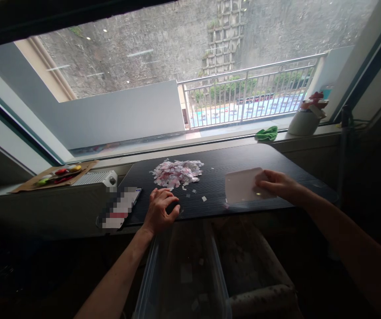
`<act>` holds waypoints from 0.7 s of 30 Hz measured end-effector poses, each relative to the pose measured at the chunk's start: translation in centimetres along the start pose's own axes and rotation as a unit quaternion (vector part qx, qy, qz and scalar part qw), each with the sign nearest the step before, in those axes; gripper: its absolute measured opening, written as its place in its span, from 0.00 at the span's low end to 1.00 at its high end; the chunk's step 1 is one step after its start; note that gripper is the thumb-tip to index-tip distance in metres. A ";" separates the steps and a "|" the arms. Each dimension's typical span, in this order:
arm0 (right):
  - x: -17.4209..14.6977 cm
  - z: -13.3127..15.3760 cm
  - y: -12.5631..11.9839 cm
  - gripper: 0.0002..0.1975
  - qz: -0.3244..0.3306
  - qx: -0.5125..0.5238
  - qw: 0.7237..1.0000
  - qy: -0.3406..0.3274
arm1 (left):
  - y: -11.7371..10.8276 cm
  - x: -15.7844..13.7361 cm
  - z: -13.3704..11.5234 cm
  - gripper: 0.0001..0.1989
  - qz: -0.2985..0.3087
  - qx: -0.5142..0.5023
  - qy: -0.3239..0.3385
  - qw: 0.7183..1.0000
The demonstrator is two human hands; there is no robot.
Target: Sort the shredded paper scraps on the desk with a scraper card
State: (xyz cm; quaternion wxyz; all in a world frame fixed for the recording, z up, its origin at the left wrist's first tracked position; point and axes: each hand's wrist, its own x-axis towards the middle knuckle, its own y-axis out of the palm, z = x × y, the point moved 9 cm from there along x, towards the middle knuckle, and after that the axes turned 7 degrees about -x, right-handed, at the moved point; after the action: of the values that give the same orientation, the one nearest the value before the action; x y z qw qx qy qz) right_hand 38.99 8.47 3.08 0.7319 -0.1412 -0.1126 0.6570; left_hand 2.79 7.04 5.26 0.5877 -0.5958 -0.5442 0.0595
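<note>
On the dark table [230,159] lies a heap of small paper scraps [177,173], mostly white and pink. My left hand [162,208] rests at the near side of the heap, close to the table's front edge, fingers loosely bent and thumb apart, with nothing seen in it. To the right, my right hand [275,181] grips a pale, thin, rectangular sheet [240,186] with rounded corners, thumb on its upper face. The sheet is at the tabletop; whether it touches is unclear. Several loose scraps [204,199] are scattered between the hands.
Below the front edge stands a clear plastic bin [223,283] with a few scraps inside. A phone [120,208] lies at the table's left end, beside a white heater [97,178]. On the windowsill are a green cloth [266,133] and a pale jug [305,122].
</note>
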 end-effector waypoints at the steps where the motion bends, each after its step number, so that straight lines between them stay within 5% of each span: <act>1: -0.2 0.1 0.3 0.09 0.006 -0.012 1.000 -0.003 | 0.0 0.0 0.0 0.08 0.000 -0.001 -0.001 1.000; 8: -0.9 4.3 6.4 0.04 -0.003 -0.089 0.994 -0.061 | -0.2 0.1 -0.3 0.08 0.001 -0.005 -0.006 1.000; 11: -0.6 5.8 8.8 0.04 0.051 -0.046 0.995 -0.073 | -0.2 0.1 -0.1 0.09 -0.003 -0.011 -0.012 1.000; 18: 0.4 1.1 -0.1 0.06 -0.053 -0.022 0.998 0.001 | -0.2 0.1 -0.1 0.09 -0.009 -0.012 -0.005 1.000; 21: 0.1 -0.8 -0.9 0.06 -0.028 0.011 0.999 0.040 | -0.2 0.1 -0.3 0.09 -0.004 -0.009 -0.003 1.000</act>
State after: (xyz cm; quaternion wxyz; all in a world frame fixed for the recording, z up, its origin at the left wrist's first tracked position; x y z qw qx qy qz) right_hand 40.08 8.45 2.61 0.7557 -0.1559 -0.0799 0.6310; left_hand 2.91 6.90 5.50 0.5812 -0.5982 -0.5490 0.0541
